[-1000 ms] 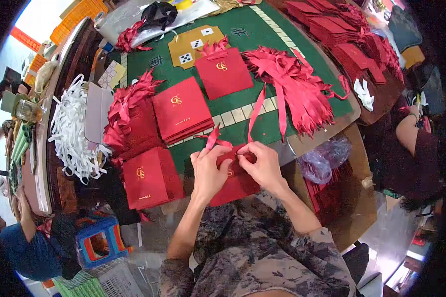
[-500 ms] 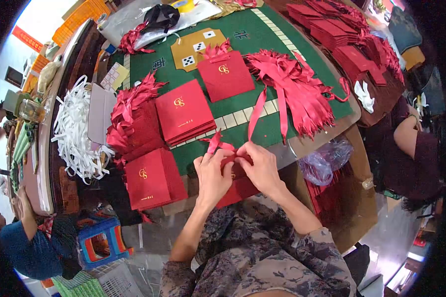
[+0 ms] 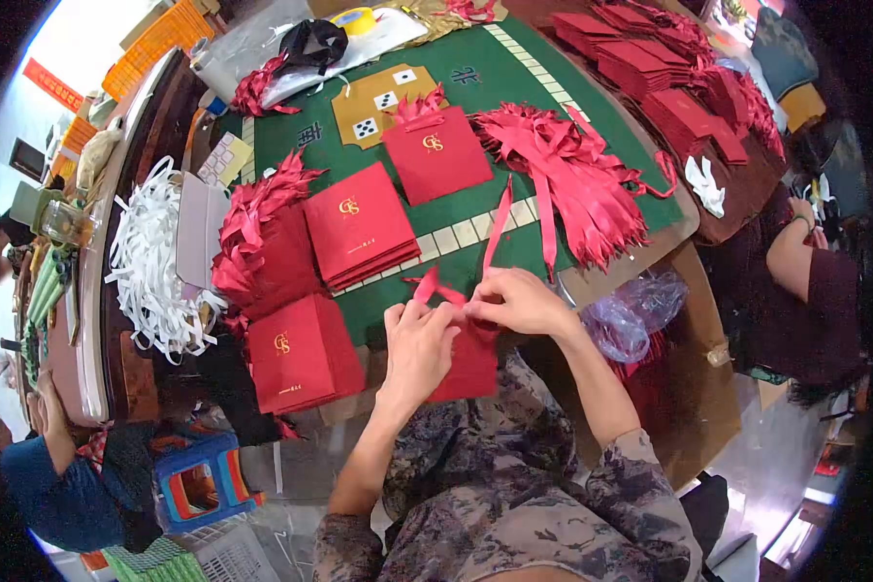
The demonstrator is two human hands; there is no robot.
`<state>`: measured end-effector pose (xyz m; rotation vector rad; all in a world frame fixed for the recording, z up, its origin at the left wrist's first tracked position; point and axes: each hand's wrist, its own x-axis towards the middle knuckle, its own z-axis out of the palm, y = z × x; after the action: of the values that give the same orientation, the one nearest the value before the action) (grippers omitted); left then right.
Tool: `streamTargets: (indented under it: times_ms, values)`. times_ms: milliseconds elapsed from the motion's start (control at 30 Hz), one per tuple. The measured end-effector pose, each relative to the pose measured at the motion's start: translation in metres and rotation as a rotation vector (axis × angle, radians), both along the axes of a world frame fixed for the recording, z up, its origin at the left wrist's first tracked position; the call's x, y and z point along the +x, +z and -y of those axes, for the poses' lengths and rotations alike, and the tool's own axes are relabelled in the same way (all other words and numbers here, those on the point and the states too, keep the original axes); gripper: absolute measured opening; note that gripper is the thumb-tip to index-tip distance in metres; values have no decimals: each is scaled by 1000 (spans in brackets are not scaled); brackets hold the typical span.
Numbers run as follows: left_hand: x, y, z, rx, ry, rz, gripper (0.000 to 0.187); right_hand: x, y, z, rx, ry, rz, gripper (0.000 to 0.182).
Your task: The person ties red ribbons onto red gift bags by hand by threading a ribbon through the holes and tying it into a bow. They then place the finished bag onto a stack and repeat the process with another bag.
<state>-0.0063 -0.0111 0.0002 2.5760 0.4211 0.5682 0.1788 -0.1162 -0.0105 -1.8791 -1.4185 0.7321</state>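
My left hand is closed at the top edge of a small red gift bag, thumb and fingers pressed together. A loose red ribbon end sticks up above its fingers. My right hand pinches a red ribbon beside the bag's top, and a length of it stands up over the table. The fingertips of both hands nearly meet, so the spot where ribbon and bag join is partly hidden. Just beyond lies a large bundle of red ribbons.
Stacks of red bags with gold print and [another red bag stack stand left. A single red bag lies farther back on the green mat. White strips fill a box at left. Other people sit at both sides.
My right hand has shifted up and right, drawing the ribbon with it. The bag's gold print, partly visible before, no longer shows. My left hand stays near the bag's top.
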Motion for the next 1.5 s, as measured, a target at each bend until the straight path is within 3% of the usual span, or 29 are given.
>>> streamTargets:
  times_ms: [167, 300, 433, 500, 567, 633, 700, 800, 900, 1100, 1200, 1333, 1433, 1500]
  values:
    - [2, 0, 0, 84, -46, 33, 14, 15, -6, -10, -18, 191, -217, 25]
    - [3, -5, 0, 152, -61, 64, 13, 17, -19, -17, -60, 205, -433, 19]
    - [1, 1, -1, 77, 14, 82, 16, -2, -20, -20, 10, 19, -470, 19]
    - [0, 1, -3, 60, 19, 93, 21, -15, -15, -18, 22, -126, -340, 13]
    - [-2, -3, -3, 15, 7, 62, 24, -15, -37, -25, 95, -173, -432, 16]
    - [-4, -4, -3, -6, 37, 65, 24, -14, -34, -30, 177, -403, -319, 23]
    - [-5, -7, -2, -58, 104, 73, 25, -14, -32, -26, 183, -410, -272, 26]
    - [-10, -17, -9, -92, 204, 49, 26, -5, -30, -16, 351, -586, 30, 29]
    - [-10, -23, -10, -128, 271, 4, 26, -3, -24, -8, 137, -603, 151, 29]
    - [-2, -29, -13, -115, 313, 22, 29, -10, -35, -5, 204, -570, 307, 19]
    - [3, -35, -17, -82, 388, -55, 30, -17, -19, 6, 318, -650, -67, 13]
    - [9, -41, -14, -13, 372, 71, 29, -51, 14, 25, 453, -581, -214, 11]
    - [1, -36, -7, 102, 342, 211, 20, -68, 12, 27, 624, -316, 243, 18]
    - [-16, -35, -1, -187, 359, 237, 15, -82, 9, 28, 573, -236, 278, 21]
